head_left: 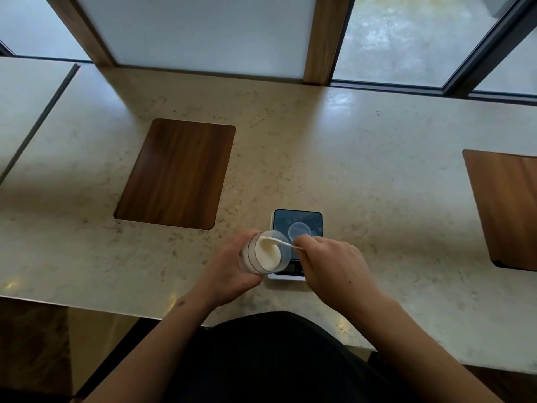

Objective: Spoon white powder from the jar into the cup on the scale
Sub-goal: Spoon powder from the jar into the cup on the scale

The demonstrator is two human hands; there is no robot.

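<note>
Pale stone worktop (377, 175) by a window: left hand (225, 274) grips the tilted jar (263, 253), right hand (331, 263) pinches the spoon (279, 242) in its powder, while the cup (299, 230) on the scale (297, 221) looks empty, so transfer seems barely begun.

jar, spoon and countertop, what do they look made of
The jar looks like clear plastic, possibly glass: the white powder shows through its wall. The spoon looks like thin white plastic, matte. The countertop looks like polished stone or a stone-look composite: beige, speckled, with glossy window reflections.
</note>
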